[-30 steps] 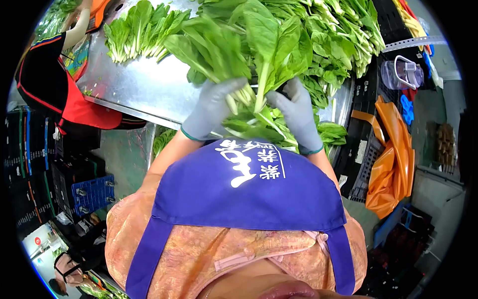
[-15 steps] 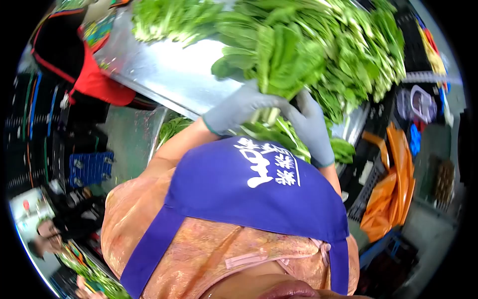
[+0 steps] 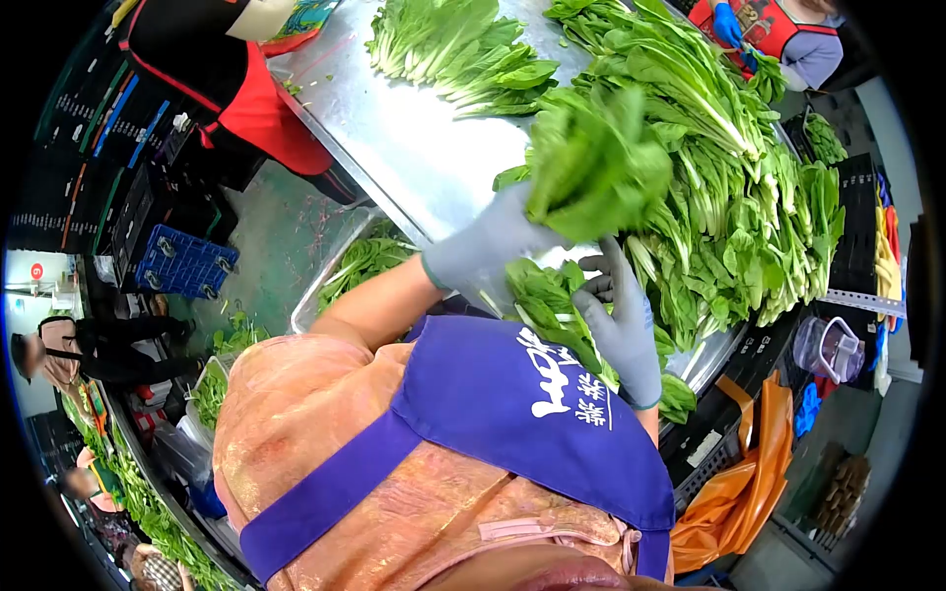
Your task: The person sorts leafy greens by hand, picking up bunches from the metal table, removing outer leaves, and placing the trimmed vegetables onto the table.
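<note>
My left hand (image 3: 498, 241), in a grey glove, grips a bunch of leafy greens (image 3: 599, 165) above the near edge of the metal table. The bunch is blurred, and its leaves hide my fingertips. My right hand (image 3: 623, 320), gloved the same way, is held lower and to the right, its fingers bent but apart with nothing between them. Just beside its thumb are more loose greens (image 3: 552, 307), close against my apron. A large heap of greens (image 3: 709, 197) lies with pale stems to the right of both hands.
Laid-out greens (image 3: 458, 59) rest at the far side of the metal table (image 3: 443, 163). A person in a red-edged apron (image 3: 266, 118) stands at the left; another, with blue gloves (image 3: 727, 25), is at the upper right. Orange plastic (image 3: 744, 483) hangs from a black crate at right.
The bunch was between both hands; now my left hand alone has it, higher up and turned. My right hand has let go and moved lower. The view has shifted.
</note>
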`<state>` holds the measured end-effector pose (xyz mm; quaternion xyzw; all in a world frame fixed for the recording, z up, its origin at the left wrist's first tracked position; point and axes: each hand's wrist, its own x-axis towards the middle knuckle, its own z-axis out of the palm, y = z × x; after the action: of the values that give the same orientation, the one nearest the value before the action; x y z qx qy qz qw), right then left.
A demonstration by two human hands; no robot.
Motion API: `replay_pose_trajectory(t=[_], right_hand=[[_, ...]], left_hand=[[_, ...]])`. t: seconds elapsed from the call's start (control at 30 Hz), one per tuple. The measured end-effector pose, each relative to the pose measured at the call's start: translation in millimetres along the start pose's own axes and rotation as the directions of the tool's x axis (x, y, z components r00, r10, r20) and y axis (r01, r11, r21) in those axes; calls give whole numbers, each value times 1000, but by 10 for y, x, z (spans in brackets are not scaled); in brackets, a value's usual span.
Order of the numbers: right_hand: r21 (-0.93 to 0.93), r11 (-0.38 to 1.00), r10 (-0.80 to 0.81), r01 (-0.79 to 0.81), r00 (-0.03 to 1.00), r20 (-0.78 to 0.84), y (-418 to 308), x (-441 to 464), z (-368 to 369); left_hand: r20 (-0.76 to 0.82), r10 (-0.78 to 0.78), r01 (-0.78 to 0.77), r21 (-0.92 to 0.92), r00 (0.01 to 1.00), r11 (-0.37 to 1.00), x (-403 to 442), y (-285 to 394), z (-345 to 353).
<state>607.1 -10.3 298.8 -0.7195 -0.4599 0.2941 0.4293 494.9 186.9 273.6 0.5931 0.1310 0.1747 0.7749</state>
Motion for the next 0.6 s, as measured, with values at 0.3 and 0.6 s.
replay_pose_trajectory(t=[0.3,0.6], right_hand=[[2,985,170,-171,984,-56,504,-392,3],[169,979,146,-115,972,-184,463,-152,39]], left_hand=[[-495,191,-52,281,848,958,317,-23,-1367],[-51,-23,11,-224,998,974,246,223,-680]])
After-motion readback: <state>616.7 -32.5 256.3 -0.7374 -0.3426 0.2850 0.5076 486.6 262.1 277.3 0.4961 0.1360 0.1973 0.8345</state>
